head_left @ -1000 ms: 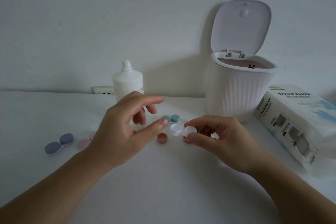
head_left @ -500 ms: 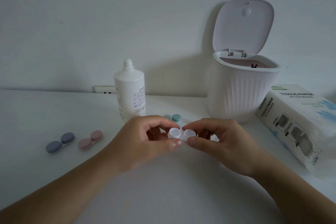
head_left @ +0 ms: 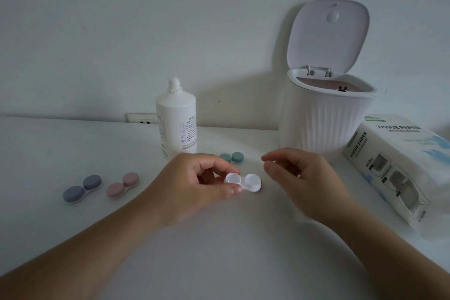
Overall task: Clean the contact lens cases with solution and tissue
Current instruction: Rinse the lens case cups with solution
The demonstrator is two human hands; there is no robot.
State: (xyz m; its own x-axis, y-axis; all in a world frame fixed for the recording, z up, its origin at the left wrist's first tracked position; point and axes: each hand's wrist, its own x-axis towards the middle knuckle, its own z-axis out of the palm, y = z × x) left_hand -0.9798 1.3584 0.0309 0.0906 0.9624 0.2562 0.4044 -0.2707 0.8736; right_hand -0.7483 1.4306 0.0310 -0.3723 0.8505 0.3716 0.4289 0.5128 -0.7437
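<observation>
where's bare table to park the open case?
Free: the near table between the forearms, and far left beyond the blue case. Crowded: the back strip from solution bottle past the green case to the bin and tissue pack.

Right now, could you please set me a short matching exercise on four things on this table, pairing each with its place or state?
Things:
1. clear lens case
2. blue lens case
3. solution bottle
4. bin

Places or states:
A. lid standing open
B. pinched in the left hand
C. farthest left on the table
D. upright, cap off, behind the left hand

Pairs: 1-B, 2-C, 3-D, 4-A
</observation>
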